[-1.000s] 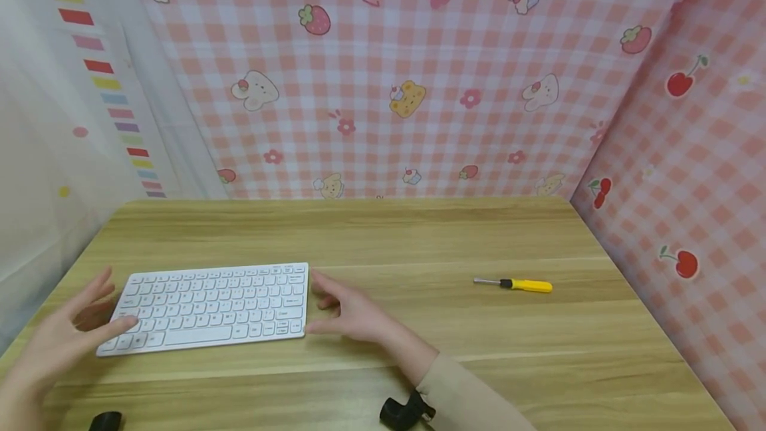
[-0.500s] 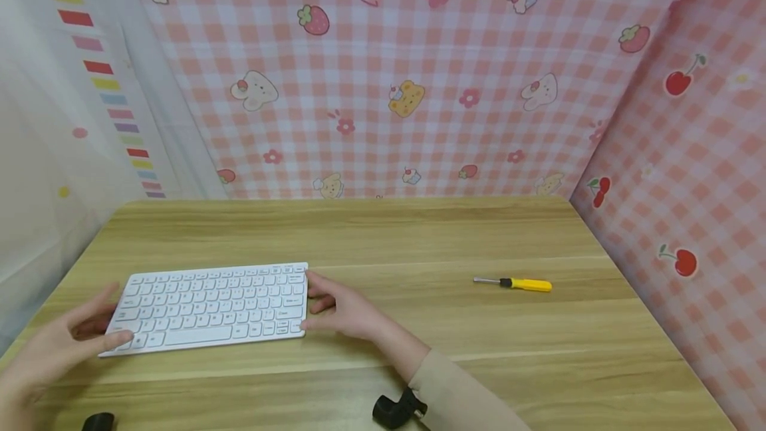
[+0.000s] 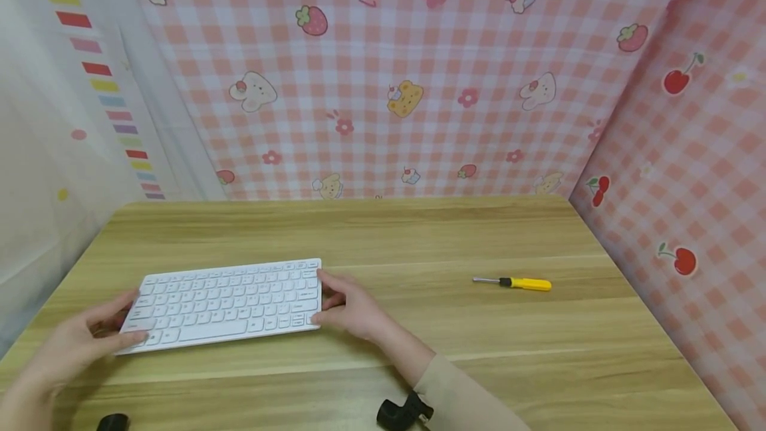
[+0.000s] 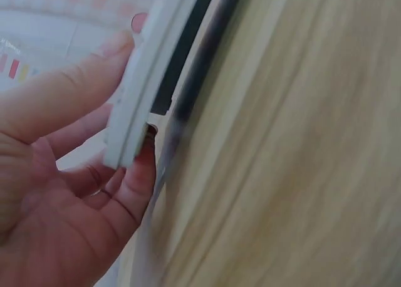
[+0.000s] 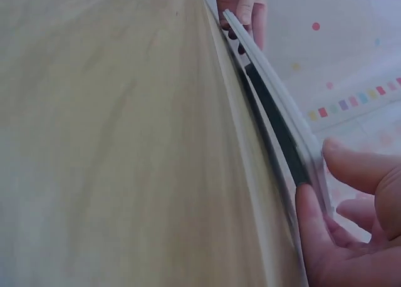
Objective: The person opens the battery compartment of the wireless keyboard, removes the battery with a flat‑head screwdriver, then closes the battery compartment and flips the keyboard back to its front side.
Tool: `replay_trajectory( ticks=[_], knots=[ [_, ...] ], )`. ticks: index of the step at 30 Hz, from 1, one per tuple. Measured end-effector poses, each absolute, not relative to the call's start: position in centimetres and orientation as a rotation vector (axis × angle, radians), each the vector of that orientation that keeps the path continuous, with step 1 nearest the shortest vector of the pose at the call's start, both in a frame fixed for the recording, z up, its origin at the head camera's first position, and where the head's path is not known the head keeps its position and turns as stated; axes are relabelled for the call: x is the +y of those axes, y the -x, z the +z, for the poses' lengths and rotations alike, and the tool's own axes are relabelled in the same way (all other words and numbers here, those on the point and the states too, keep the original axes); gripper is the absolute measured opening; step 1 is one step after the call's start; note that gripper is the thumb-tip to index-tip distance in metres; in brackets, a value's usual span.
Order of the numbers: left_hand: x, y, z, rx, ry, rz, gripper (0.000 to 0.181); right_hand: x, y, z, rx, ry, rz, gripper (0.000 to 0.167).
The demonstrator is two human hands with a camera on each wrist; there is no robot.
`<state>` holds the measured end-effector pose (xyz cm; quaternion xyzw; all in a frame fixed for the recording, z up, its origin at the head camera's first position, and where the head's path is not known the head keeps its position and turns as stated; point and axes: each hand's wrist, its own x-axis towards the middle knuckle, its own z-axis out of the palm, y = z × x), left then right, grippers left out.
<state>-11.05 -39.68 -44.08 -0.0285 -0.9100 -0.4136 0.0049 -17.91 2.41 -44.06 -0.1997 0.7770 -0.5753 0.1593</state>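
A white keyboard (image 3: 227, 304) is held between both hands at the left of the table, its keys facing up. The left hand (image 3: 84, 344) grips its left end, thumb on top and fingers underneath. At the right end the right hand (image 3: 353, 308) pinches the edge the same way. Both wrist views show the keyboard (image 4: 141, 80) raised off the tabletop, with a dark strip along its underside (image 5: 276, 121). In the right wrist view, the left hand (image 5: 244, 5) appears at the far end.
A screwdriver (image 3: 514, 283) with a yellow handle lies on the right side of the wooden table (image 3: 419, 231). A pink checked cloth (image 3: 371, 52) hangs behind, and another stands along the right. Black wrist mounts (image 3: 403, 411) show near the front edge.
Both hands have closed on the keyboard's ends. They have lifted it off the table and shifted it slightly to the right. The screwdriver has stayed in place.
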Motion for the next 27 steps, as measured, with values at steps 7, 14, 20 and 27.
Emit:
replay_trajectory(
  ticks=[7,14,20,27],
  knots=[
    [-37.8,11.6,-43.3,-2.774,0.176,-1.353,0.075,4.9,18.3,-43.5,2.207,0.559,-1.696,0.079],
    [-34.6,12.1,-42.3,-2.671,0.356,-1.387,0.075,8.7,18.4,-42.6,2.18,0.587,-1.725,0.078],
    [-31.6,13.1,-42.0,-2.635,0.422,-1.489,0.075,12.2,18.5,-42.1,2.213,0.586,-1.7,0.076],
    [-28.3,14.0,-41.4,-2.717,0.507,-1.579,0.079,16.5,18.5,-42.3,2.235,0.632,-1.683,0.074]
  ],
)
